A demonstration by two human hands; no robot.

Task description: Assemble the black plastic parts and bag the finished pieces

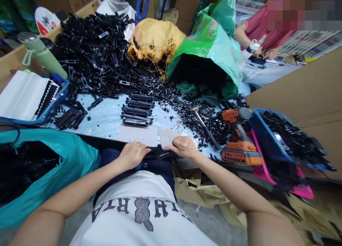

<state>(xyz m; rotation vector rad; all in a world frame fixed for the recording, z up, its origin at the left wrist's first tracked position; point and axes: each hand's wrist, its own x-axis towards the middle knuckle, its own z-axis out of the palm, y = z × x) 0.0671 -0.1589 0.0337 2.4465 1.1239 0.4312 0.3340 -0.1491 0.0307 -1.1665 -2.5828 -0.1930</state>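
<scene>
Both my hands meet at the table's front edge, just above my lap. My left hand (133,154) is closed in a pinch on one end of some black plastic parts (157,153). My right hand (184,147) has its fingers curled around the other end, thumb pointing inward. Fingers cover much of these parts, so their exact shape is unclear. Right behind lies a flat cardboard piece (139,134). Several long black assembled parts (136,120) are stacked in a row beyond it.
A hammer (204,126) and an orange cordless drill (239,139) lie to the right, beside scattered black pins (184,114). Behind are a heap of black parts (91,50) and a green sack (213,50). A blue basket (272,132) stands right; a co-worker (278,29) sits across.
</scene>
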